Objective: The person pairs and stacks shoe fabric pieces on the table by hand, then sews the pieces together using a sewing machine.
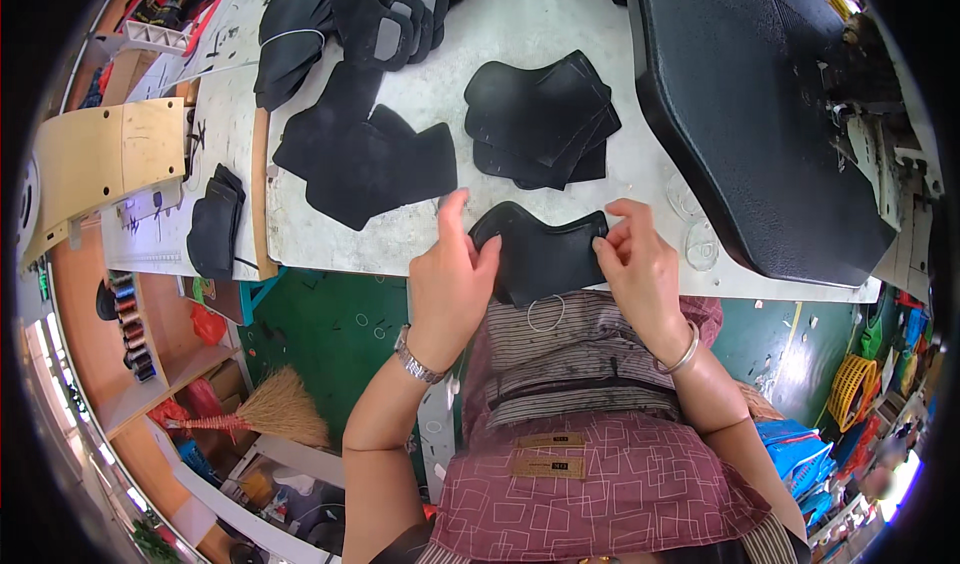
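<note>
Over the table's near edge, a curved black cut piece (550, 259) is stretched between my two hands, its wavy upper edge away from me. My left hand (452, 276) has the thumb against the piece's left side, with the index finger lifted. At the right corner, my right hand (638, 264) pinches the piece between thumb and fingers. Just beyond it lies a fanned stack of similar black pieces (540, 119). Farther left, more flat black pieces (370, 164) overlap on the white table (450, 74).
A large black machine bed (740, 114) fills the table's right side. Black pieces with grey patches (390, 34) pile up at the back. A small black stack (216, 222) sits far left, near a beige machine (115, 159). A straw broom (280, 409) leans below left.
</note>
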Tool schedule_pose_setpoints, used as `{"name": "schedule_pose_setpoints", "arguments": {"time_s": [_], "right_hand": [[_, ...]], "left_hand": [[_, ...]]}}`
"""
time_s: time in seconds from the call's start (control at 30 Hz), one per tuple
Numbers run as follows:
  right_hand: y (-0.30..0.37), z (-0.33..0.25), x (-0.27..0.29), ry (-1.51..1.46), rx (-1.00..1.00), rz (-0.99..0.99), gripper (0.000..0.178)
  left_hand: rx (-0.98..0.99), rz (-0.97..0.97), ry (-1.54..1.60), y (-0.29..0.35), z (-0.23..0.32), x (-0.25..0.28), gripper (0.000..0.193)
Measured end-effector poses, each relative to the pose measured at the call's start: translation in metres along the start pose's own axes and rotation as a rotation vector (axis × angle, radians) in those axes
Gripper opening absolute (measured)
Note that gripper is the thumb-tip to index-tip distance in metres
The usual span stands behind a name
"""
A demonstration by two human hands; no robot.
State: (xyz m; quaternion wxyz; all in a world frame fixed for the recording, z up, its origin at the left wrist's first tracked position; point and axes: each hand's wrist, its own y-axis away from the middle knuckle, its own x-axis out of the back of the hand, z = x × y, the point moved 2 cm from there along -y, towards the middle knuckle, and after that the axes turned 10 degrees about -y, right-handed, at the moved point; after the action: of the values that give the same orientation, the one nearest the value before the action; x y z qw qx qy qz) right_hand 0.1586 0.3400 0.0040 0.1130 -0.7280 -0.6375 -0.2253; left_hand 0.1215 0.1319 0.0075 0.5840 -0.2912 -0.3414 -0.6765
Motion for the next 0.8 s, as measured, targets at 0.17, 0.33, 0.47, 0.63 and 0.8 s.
{"name": "schedule_pose_setpoints", "arguments": {"time_s": [0.17,0.33,0.47,0.63,0.8], "right_hand": [[-0.028,-0.009,0.019,0.398,0.472,0.069,0.039],[-0.133,0.023,0.015,-0.034,0.291,-0.123,0.044],[-0.170,0.014,0.010,0.281,0.823,-0.119,0.054],[-0.170,0.013,0.011,0.439,0.801,-0.093,0.051],[-0.160,-0.003,0.019,0.313,0.814,-0.148,0.038]], "left_hand": [[-0.297,0.331,-0.451,-0.023,-0.028,0.033,0.038],[-0.354,0.311,-0.421,-0.051,-0.068,0.064,0.025],[-0.293,0.383,-0.197,-0.045,-0.058,0.064,0.014],[-0.673,0.319,-0.146,0.018,0.026,0.020,0.016],[-0.669,0.174,-0.175,0.036,0.015,-0.025,0.021]]}}
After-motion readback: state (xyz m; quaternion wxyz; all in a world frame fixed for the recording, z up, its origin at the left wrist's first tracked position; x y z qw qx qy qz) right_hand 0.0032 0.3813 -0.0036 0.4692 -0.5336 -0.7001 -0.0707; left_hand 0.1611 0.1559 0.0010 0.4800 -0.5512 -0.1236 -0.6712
